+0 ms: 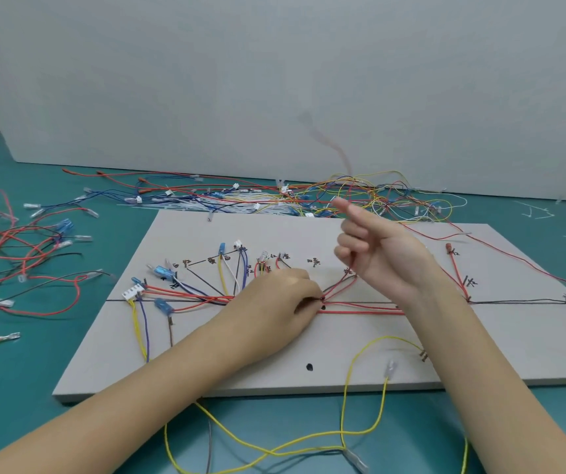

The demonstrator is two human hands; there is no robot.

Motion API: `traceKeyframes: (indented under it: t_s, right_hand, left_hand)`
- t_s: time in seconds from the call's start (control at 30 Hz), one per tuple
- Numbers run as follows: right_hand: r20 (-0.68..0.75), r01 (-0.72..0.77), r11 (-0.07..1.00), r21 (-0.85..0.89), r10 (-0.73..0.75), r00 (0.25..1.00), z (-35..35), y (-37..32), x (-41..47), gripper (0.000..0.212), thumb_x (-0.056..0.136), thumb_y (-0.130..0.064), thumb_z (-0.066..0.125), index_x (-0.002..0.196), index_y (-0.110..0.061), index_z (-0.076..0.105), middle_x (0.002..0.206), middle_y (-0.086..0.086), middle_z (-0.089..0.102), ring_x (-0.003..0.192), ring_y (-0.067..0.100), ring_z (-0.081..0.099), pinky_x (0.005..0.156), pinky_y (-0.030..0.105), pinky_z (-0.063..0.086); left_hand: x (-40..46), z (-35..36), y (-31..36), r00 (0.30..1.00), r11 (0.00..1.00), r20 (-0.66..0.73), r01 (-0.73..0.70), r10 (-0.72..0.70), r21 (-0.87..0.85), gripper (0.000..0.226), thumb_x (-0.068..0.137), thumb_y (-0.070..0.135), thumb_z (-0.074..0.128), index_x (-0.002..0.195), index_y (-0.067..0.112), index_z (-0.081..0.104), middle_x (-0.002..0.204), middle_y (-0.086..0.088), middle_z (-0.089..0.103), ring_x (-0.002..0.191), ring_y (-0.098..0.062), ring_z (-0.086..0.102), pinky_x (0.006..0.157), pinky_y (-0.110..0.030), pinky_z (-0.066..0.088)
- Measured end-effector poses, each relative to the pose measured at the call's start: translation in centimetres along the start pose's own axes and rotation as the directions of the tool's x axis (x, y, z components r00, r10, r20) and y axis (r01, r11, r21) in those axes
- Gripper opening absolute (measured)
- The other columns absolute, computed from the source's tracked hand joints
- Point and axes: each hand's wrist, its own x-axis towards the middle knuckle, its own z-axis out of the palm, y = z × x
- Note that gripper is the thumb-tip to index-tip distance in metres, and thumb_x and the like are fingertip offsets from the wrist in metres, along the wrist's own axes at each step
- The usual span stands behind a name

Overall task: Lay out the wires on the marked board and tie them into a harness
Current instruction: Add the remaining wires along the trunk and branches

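Many wires [189, 292] already laid on board [514, 336]; none visibly tied. Left hand [281, 302] pinching red bundle [360, 307], right hand [377, 248] pulling red wire [351, 268].

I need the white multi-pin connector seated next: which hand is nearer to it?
Left. The left hand rests on the board to the right of the white multi-pin connector; the right hand is raised farther right.

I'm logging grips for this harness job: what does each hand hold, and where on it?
The left hand pinches the red wires where they meet on the board's trunk line. The right hand grips a red wire partway along.
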Motion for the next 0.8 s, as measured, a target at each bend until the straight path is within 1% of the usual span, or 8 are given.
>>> traceKeyframes:
  t_s: [0.13, 0.23, 0.3, 0.4, 0.5, 0.6, 0.7, 0.8]
  right_hand:
    - [-0.196, 0.070, 0.993, 0.100, -0.049, 0.979, -2.2, -0.7, 0.3, 0.025, 0.103, -0.022, 0.038, 0.107, -0.012, 0.061, 0.053, -0.008, 0.028, 0.035, 0.005, 0.021, 0.038, 0.018, 0.020]
    - [-0.337, 0.046, 0.999, 0.004, -0.042, 0.941, -3.3, -0.9, 0.4, 0.045, 0.105, -0.040, 0.027, 0.105, -0.009, 0.059, 0.050, -0.006, 0.028, 0.032, 0.006, 0.018, 0.038, 0.017, 0.014]
    - [-0.406, 0.016, 0.997, -0.074, -0.045, 0.913, -3.4, -0.9, 0.5, 0.057, 0.102, -0.052, 0.024, 0.102, -0.008, 0.059, 0.049, -0.005, 0.027, 0.033, 0.008, 0.017, 0.041, 0.016, 0.012]
    - [-0.524, -0.007, 0.972, -0.233, -0.119, 0.844, -3.4, -1.0, 0.6, 0.059, 0.099, -0.060, 0.026, 0.092, -0.011, 0.058, 0.048, -0.005, 0.027, 0.035, 0.009, 0.016, 0.040, 0.013, 0.014]
    - [-0.592, -0.001, 0.933, -0.361, -0.228, 0.773, -3.6, -1.4, 0.5, 0.046, 0.102, -0.050, 0.028, 0.082, -0.015, 0.050, 0.046, -0.007, 0.026, 0.034, 0.008, 0.015, 0.039, 0.012, 0.014]
    - [-0.587, -0.002, 0.885, -0.466, -0.308, 0.749, -4.5, -1.5, 0.2, 0.026, 0.101, -0.025, 0.032, 0.083, -0.016, 0.047, 0.055, -0.002, 0.029, 0.034, 0.007, 0.018, 0.038, 0.013, 0.015]
    - [-0.569, -0.041, 0.840, -0.542, -0.330, 0.753, -5.7, -1.4, -0.3, 0.027, 0.098, -0.007, 0.034, 0.098, -0.010, 0.061, 0.061, 0.001, 0.040, 0.035, 0.007, 0.024, 0.036, 0.015, 0.018]
    - [-0.579, -0.033, 0.839, -0.543, -0.346, 0.739, -6.4, -1.8, -0.6, 0.030, 0.093, 0.001, 0.038, 0.108, -0.004, 0.064, 0.062, 0.005, 0.047, 0.035, 0.008, 0.028, 0.034, 0.017, 0.024]
  left_hand:
    - [-0.2, 0.3, 0.1, 1.000, 1.000, 0.000, 0.024, -0.024, 0.020, 0.024, 0.099, 0.024, 0.050, 0.105, 0.015, 0.071, 0.095, 0.000, 0.066, 0.092, -0.019, 0.059, 0.081, -0.039, 0.047]
    - [-0.2, 0.3, 0.0, 1.000, 0.999, -0.002, 0.031, -0.031, 0.014, 0.023, 0.098, 0.024, 0.050, 0.102, 0.016, 0.071, 0.093, 0.001, 0.068, 0.091, -0.018, 0.059, 0.081, -0.038, 0.047]
    - [-0.1, 0.4, 0.2, 0.997, 0.998, -0.043, 0.064, -0.064, -0.008, 0.017, 0.095, 0.023, 0.055, 0.098, 0.018, 0.072, 0.089, 0.005, 0.070, 0.086, -0.014, 0.060, 0.081, -0.033, 0.045]
    - [0.3, 0.4, 0.3, 0.982, 0.985, -0.094, 0.155, -0.162, -0.078, 0.010, 0.089, 0.025, 0.066, 0.095, 0.022, 0.073, 0.086, 0.008, 0.073, 0.081, -0.009, 0.061, 0.077, -0.023, 0.041]
    - [0.9, 0.2, 0.1, 0.972, 0.966, -0.044, 0.224, -0.231, -0.126, 0.008, 0.084, 0.027, 0.071, 0.091, 0.026, 0.076, 0.085, 0.011, 0.072, 0.078, -0.003, 0.062, 0.080, -0.024, 0.048]
    - [1.5, -0.1, 0.1, 0.965, 0.958, 0.020, 0.260, -0.260, -0.124, 0.006, 0.082, 0.025, 0.072, 0.086, 0.028, 0.076, 0.082, 0.013, 0.070, 0.077, -0.005, 0.061, 0.079, -0.029, 0.051]
    - [2.1, -0.3, 0.0, 0.963, 0.955, 0.095, 0.263, -0.251, -0.138, 0.006, 0.083, 0.021, 0.072, 0.085, 0.025, 0.076, 0.083, 0.010, 0.067, 0.077, -0.006, 0.060, 0.078, -0.034, 0.053]
    - [2.6, -0.5, -0.3, 0.961, 0.958, 0.158, 0.249, -0.226, -0.145, 0.006, 0.084, 0.020, 0.071, 0.086, 0.022, 0.076, 0.087, 0.006, 0.064, 0.080, -0.007, 0.060, 0.080, -0.036, 0.053]
